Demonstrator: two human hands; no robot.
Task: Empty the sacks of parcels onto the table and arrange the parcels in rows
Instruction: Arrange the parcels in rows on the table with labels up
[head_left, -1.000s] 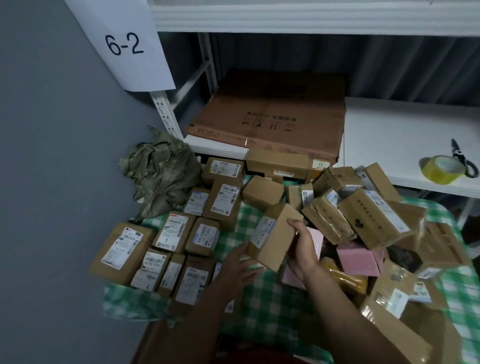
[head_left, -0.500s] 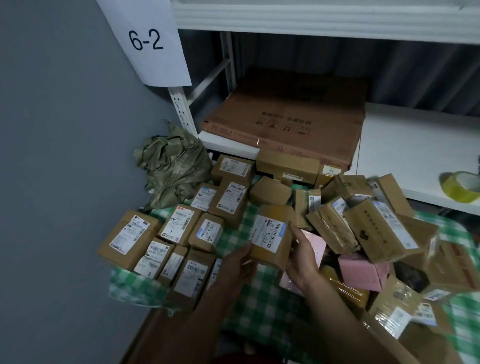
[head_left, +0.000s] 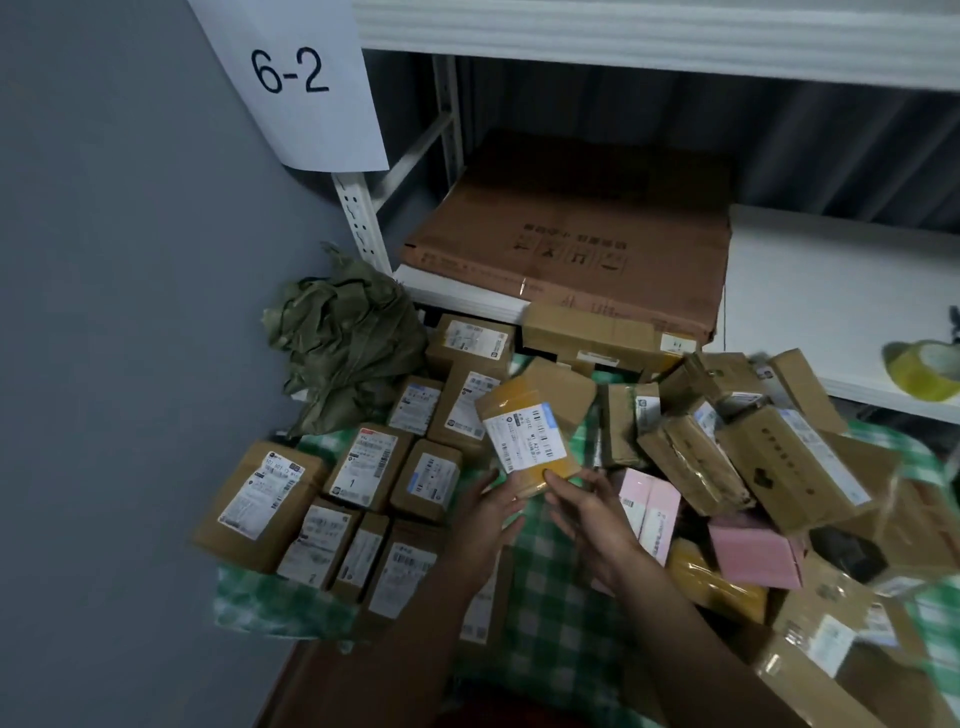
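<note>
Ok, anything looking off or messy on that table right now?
Yes. The parcels on the right lie in a tilted heap, overlapping each other, unlike the flat rows on the left. A crumpled green sack sits at the back corner.

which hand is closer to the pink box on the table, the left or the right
The right. The right hand holds the near end of the yellow parcel, just left of the pink box. The left hand is farther left, across the parcel.
</note>
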